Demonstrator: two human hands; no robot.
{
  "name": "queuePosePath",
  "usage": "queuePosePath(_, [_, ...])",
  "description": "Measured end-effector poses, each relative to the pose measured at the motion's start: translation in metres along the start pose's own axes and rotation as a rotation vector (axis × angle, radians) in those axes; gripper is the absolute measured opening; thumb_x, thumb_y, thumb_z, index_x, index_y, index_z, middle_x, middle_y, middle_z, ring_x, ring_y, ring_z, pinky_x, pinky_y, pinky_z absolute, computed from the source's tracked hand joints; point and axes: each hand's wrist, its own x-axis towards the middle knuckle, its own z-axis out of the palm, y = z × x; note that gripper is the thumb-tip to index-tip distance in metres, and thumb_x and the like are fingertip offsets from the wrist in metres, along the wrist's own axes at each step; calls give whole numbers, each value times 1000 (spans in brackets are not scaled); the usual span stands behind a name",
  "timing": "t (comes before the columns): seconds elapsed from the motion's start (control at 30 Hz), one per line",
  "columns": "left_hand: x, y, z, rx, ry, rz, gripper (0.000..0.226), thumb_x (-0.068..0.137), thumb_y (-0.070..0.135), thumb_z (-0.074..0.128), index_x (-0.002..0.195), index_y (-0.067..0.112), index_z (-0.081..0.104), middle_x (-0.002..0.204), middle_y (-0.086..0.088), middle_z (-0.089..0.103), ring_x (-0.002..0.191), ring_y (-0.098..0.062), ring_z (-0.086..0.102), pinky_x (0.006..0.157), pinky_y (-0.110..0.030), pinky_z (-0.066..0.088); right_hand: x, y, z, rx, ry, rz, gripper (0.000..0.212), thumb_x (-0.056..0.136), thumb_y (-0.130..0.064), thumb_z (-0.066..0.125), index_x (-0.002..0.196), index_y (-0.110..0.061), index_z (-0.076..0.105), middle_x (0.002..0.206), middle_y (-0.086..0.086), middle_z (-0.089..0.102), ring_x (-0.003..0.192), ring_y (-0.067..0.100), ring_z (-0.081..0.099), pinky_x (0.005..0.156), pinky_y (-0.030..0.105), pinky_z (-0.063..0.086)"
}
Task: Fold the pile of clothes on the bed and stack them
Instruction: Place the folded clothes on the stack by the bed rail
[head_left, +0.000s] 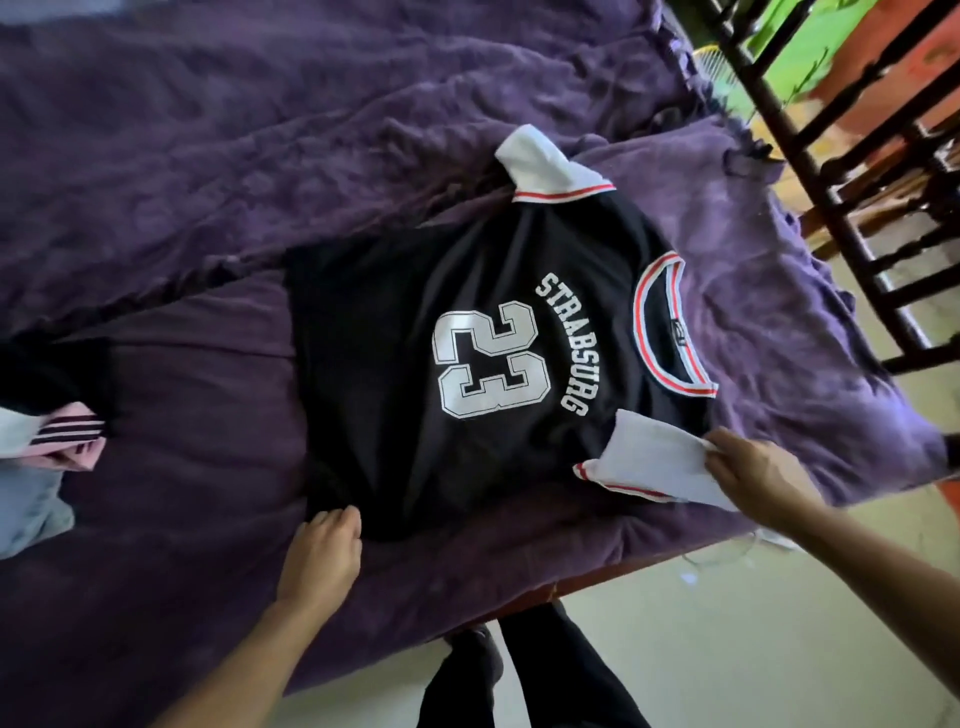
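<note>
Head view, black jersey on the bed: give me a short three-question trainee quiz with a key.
1. True or false: the black short-sleeved jersey with white sleeves lies spread flat on the purple bed cover, its printed side up.
2. Which part of the jersey does the right hand grip? A) the red-and-white striped neckline B) the near white sleeve C) the far white sleeve
3. Fill in: the number printed on the jersey is ___.

Key:
1. True.
2. B. The right hand pinches the near white sleeve; the left hand rests at the jersey's bottom hem. The neckline and the far sleeve are untouched.
3. 23.
</note>
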Motion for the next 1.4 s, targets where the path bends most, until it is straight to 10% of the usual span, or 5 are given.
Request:
queuePosePath(0.13, [27, 5, -9, -29, -39, 0, 8, 82, 21, 63, 87, 18, 56, 86, 7, 55, 85, -17, 53, 74, -31, 41, 63, -22, -34, 50, 87, -22, 11, 88, -14, 55, 96, -11, 62, 92, 22, 68, 86, 44, 62, 69, 43, 46])
queuePosePath(0.37, [70, 71, 36, 214, -369, -94, 70, 76, 54, 66, 133, 24, 37, 128, -2, 42, 117, -24, 42, 95, -41, 35, 183, -66, -63, 115, 241, -121, 47, 80, -33, 31, 107, -8, 59, 97, 34, 63, 88, 53, 58, 72, 48, 45])
queuePosePath(0.73, [165, 27, -47, -102, 149, -399, 13, 84, 6, 61, 96, 2, 64, 87, -18, 66, 75, -39, 61, 58, -41, 45, 318, -87, -85, 74, 293, -315, 31, 92, -38, 36, 114, -22, 51, 104, 25, 65, 85, 50, 59, 71, 46, 43])
queuePosePath(1.23, [363, -34, -129, -19, 495, -581, 27, 87, 14, 56, 114, 13, 55, 120, -22, 52, 116, -43, 44, 94, -55, 35, 485, -153, -132, 152, 413, -186, 44, 88, -50, 40, 123, -24, 48, 121, 14, 59, 114, 37, 52, 90, 45, 41])
queuePosePath(1.4, [362, -6, -93, 102, 356, -152, 25, 82, 15, 62, 107, 12, 65, 109, -17, 53, 102, -40, 48, 82, -50, 40, 484, -141, -88, 318, 144, 32, 75, 76, -58, 70, 130, -15, 43, 127, 11, 56, 117, 32, 53, 96, 42, 44])
